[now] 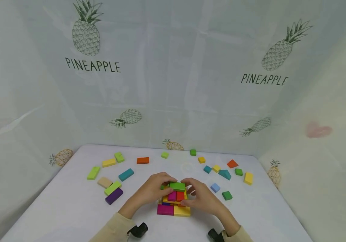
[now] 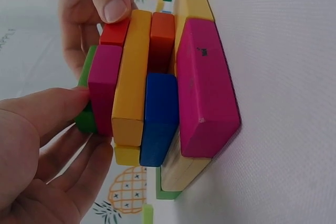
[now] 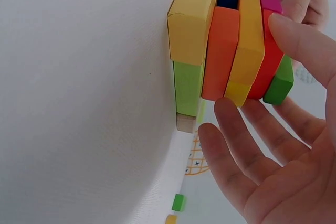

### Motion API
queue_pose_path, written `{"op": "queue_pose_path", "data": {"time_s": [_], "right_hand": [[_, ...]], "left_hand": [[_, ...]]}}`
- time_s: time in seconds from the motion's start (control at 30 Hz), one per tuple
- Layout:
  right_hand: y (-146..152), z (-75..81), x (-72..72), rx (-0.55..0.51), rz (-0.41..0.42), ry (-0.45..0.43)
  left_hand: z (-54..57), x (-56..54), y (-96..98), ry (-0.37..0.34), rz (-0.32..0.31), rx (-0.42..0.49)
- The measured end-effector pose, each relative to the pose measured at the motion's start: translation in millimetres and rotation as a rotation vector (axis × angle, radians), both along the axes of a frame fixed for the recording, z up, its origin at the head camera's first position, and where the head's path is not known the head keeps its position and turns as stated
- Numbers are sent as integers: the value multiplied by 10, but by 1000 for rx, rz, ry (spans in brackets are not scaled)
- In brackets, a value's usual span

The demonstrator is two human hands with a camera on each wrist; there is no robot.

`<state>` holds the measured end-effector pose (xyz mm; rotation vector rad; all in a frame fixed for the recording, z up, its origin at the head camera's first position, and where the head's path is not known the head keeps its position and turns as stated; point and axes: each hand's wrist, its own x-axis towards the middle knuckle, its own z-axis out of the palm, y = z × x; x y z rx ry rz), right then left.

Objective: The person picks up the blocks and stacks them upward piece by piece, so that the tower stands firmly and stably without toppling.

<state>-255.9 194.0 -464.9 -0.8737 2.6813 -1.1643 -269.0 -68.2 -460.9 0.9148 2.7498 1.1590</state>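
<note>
Block stack (image 1: 176, 197): green rectangular block (image 1: 177, 187) on top. Left hand (image 1: 151, 188) at stack's left, thumb touching upper magenta block (image 2: 105, 85); cannot tell if grasping. Right hand (image 1: 203, 197) at stack's right, fingers loosely spread, thumb on red block (image 3: 269, 59). Both hands partly screen stack. Purple block (image 1: 114, 196) left of stack; light-blue block (image 1: 215, 187), right.

Block stack (image 1: 172, 196) on table (image 1: 70, 208). Left hand (image 1: 151, 188) against stack at ten o'clock, right hand (image 1: 203, 197) at three. Loose blocks (image 1: 126, 174) from nine to almost twelve, more blocks (image 1: 224, 174) from one to three. Sheet (image 1: 176, 84) behind table, twelve.
</note>
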Motion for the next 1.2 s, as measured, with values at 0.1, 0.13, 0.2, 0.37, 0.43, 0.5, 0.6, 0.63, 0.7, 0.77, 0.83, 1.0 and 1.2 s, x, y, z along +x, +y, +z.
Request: {"op": "queue_pose_path", "data": {"time_s": [0.1, 0.13, 0.2, 0.37, 0.43, 0.5, 0.6, 0.63, 0.7, 0.77, 0.83, 1.0, 1.2], "right_hand": [[-21, -4, -6, 7, -5, 0], [-25, -5, -7, 8, -9, 0], [-29, -6, -6, 9, -16, -3], [-28, -14, 1, 1, -17, -8], [-28, -15, 2, 0, -18, -11], [-26, -16, 1, 3, -19, -12], [-21, -15, -6, 9, -20, -12], [-20, -14, -10, 11, -20, -15], [-16, -9, -16, 12, -22, -20], [-12, -6, -19, 12, -25, -28], [-7, -4, -21, 14, -27, -30], [1, -7, -22, 16, -29, -31], [-12, -12, -26, 19, -30, -31]], "left_hand": [[-5, -2, -24, -6, 4, 2], [-7, -5, -28, -8, 3, 3], [-4, -7, -31, -10, -2, 9], [-14, -14, -31, -12, -1, 1], [-21, -22, -38, -16, -1, -2], [-28, -33, -51, -20, 0, -2], [-33, -56, -88, -22, 2, 9], [-33, -65, -105, -20, 3, 17], [-34, -84, -141, -17, 7, 33], [-39, -105, -176, -11, 6, 42], [-43, -128, -207, -5, 3, 46], [-22, -164, -285, 0, 1, 61], [39, -231, -467, 22, 75, 107]]}}
